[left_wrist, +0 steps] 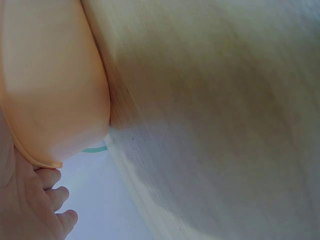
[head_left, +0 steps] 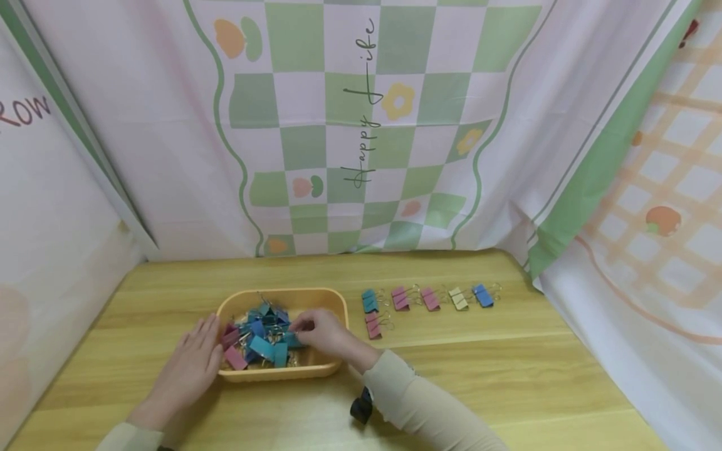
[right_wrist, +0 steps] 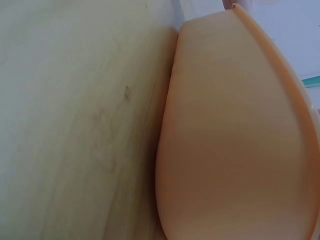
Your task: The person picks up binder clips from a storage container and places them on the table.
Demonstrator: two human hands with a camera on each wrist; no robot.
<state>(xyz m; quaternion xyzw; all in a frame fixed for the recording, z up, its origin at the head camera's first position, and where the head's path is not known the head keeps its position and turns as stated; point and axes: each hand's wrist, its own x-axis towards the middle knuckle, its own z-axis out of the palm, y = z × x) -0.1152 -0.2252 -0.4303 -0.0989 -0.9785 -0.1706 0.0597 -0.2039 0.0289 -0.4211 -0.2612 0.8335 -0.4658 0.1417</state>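
A yellow-orange plastic basket (head_left: 316, 374) stands on the table, holding a heap of binder clips (head_left: 262, 346) in teal, blue, purple and pink. My left hand (head_left: 192, 357) rests against the basket's left rim with its fingers extended; in the left wrist view its fingers (left_wrist: 57, 197) lie by the rim. Over the heap, inside the basket's right part, my right hand (head_left: 321, 332) has its thumb and index finger together at a teal binder clip (head_left: 293, 340), seeming to pinch it. The right wrist view shows mainly the basket's outer wall (right_wrist: 230, 130).
Right of the basket, a row holds teal (head_left: 370, 301), pink (head_left: 400, 299), another pink (head_left: 430, 299), yellow (head_left: 459, 299) and blue (head_left: 483, 295) clips. A pink clip (head_left: 373, 326) lies below the teal one. A black object (head_left: 361, 407) is near the right sleeve. Curtains (head_left: 361, 125) hang behind.
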